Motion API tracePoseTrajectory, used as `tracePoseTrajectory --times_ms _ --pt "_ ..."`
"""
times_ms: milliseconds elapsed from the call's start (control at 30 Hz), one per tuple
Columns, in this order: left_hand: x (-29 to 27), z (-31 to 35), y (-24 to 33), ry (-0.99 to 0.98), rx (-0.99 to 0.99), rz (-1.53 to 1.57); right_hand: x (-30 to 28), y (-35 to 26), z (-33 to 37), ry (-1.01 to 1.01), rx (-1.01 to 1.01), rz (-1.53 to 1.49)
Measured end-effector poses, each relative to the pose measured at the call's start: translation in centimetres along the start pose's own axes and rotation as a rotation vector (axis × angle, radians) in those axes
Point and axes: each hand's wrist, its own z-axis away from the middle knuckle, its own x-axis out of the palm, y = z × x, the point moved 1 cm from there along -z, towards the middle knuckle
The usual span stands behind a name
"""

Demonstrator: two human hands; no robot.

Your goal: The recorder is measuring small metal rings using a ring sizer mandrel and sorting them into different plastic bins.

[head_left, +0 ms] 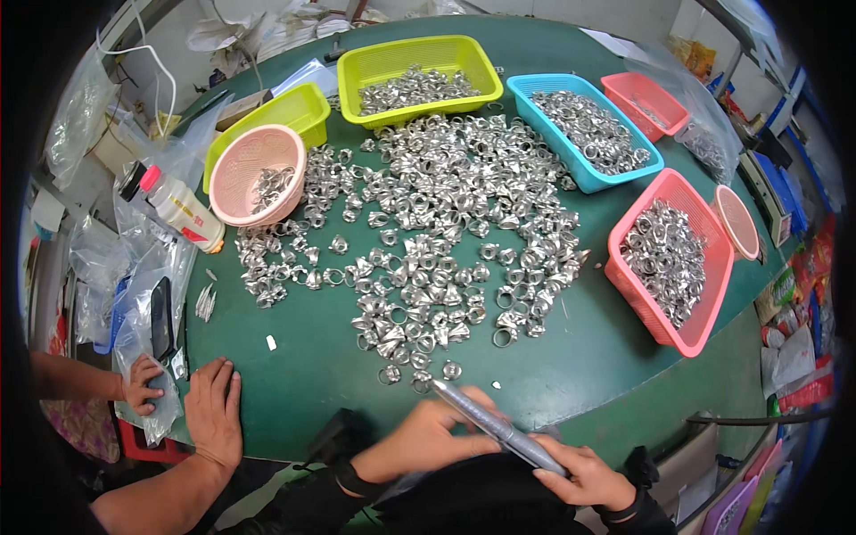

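My right hand point(584, 477) is closed around the rear end of a grey, pen-shaped metal tool point(508, 430). The tool slants up to the left, its narrow tip near a few loose metal rings point(421, 381) at the near edge of a large pile. Under the tool's front half is my left hand point(428, 439), its fingers curled in. The tool and blur hide what those fingers hold, if anything. The pile of silvery rings point(464, 178) spreads over the green table point(294, 383).
Rings fill a blue basket point(584, 178), a pink basket point(664, 334) and a yellow-green basket point(352, 107). A pale pink bowl point(236, 205) also holds some. At left, another person's hands rest on the table edge point(214, 419) and a plastic bag point(160, 415), near a bottle point(183, 209).
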Motion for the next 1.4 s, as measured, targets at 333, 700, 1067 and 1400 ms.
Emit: tracePoseTrajectory --times_ms 333,700,1067,1400 --pt "0.1 0.1 -1.0 0.106 0.152 -0.059 1.8 -0.4 -1.2 0.048 0.152 -0.562" --pt "2.3 -0.5 -0.5 0.561 0.091 -0.034 2.4 -0.4 -1.2 0.053 0.142 -0.792" --pt "-0.7 -3.8 7.0 0.344 -0.029 -0.688 0.5 6.6 6.4 0.223 0.275 -0.411" --pt "6.0 -15.0 11.5 0.1 0.506 -0.651 -0.6 6.3 6.6 0.393 0.151 -0.42"
